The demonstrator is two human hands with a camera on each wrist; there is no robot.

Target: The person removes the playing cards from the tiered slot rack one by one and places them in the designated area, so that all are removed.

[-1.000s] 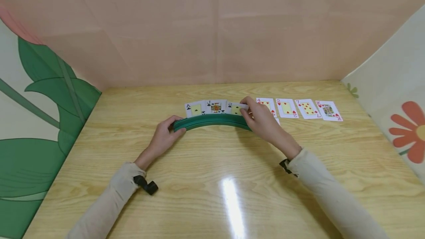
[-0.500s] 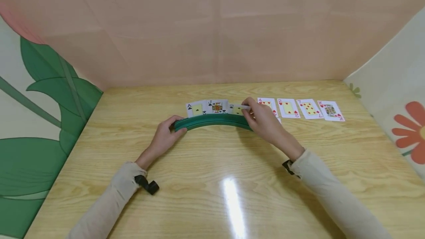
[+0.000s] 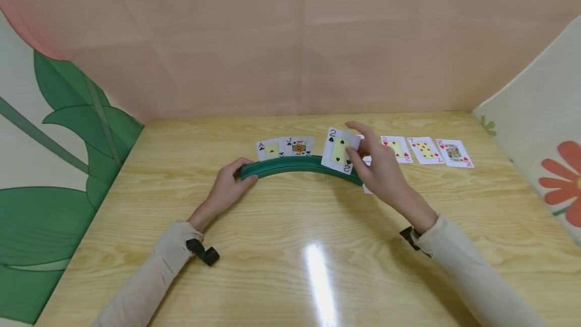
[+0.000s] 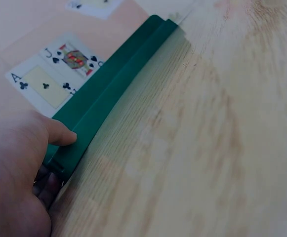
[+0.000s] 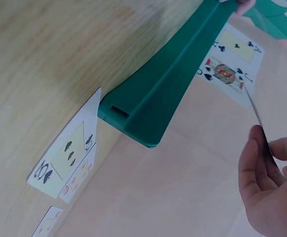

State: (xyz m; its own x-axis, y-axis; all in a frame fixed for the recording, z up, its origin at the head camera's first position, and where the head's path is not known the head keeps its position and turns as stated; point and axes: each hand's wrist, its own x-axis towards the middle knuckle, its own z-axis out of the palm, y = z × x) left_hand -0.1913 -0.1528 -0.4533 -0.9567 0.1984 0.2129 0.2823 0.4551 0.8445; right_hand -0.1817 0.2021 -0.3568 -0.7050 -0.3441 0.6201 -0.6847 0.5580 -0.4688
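Observation:
My left hand [image 3: 227, 183] grips the left end of a curved green card holder [image 3: 295, 164], thumb on its near side. The ace of clubs [image 3: 271, 150] and jack of spades [image 3: 299, 146] stand in the holder, slightly overlapping. My right hand [image 3: 383, 165] pinches the two of spades [image 3: 338, 150] between thumb and fingers, raised in front of the holder's right part. In the right wrist view the pinched card shows nearly edge-on, apart from the holder. A black-suit card [image 5: 66, 155] lies by the holder's right end, mostly hidden by my right hand in the head view.
Right of the holder lie the two of hearts [image 3: 396, 149], seven of diamonds [image 3: 425, 150] and a red king [image 3: 455, 153], face up in a row. Another red card is mostly behind my right hand. A pink backdrop [image 3: 299, 39] rises behind the wooden table [image 3: 254, 266].
The two of spades has come up out of the holder in my right hand, which moved right and tilted the card. My left hand still grips the holder's left end.

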